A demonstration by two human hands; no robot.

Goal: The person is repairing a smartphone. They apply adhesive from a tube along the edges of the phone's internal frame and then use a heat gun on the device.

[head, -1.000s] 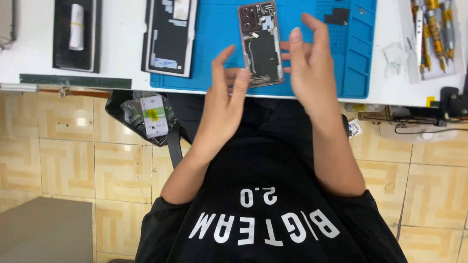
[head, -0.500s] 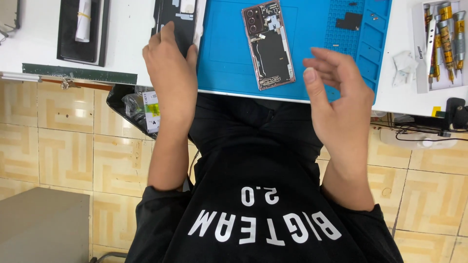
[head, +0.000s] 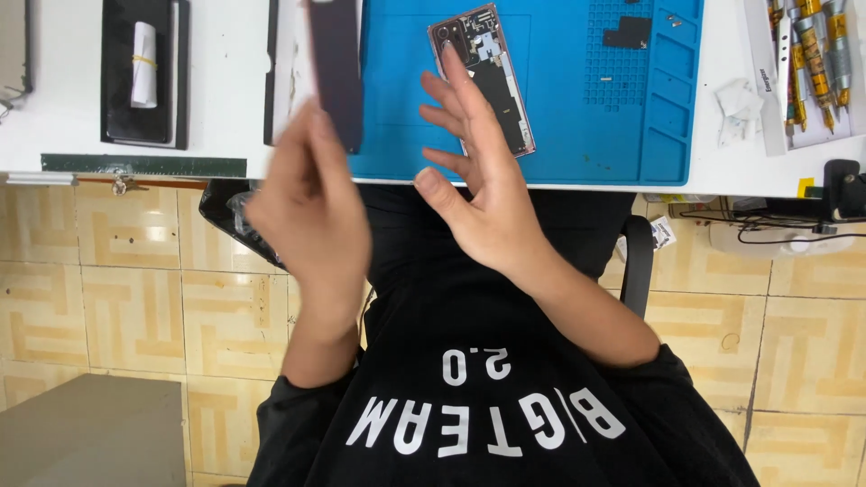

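An opened smartphone (head: pixel 487 77) with its insides showing lies on a blue repair mat (head: pixel 577 108) on the white table. My left hand (head: pixel 311 225) holds a dark flat back cover (head: pixel 336 72) upright over the mat's left edge, gripped at its lower end. My right hand (head: pixel 478 171) hovers open with fingers spread, just in front of the phone's near edge and partly covering it, to the right of the cover.
A black tray (head: pixel 144 72) with a white roll sits at the left, a green ruler (head: pixel 144 166) along the table edge. Screwdrivers (head: pixel 812 54) lie at the far right, near white scraps (head: pixel 740 104). A black bag (head: pixel 225 212) hangs below the table.
My left hand has picked up the dark back cover from the left of the mat and lifted it. My right hand has moved left toward the phone.
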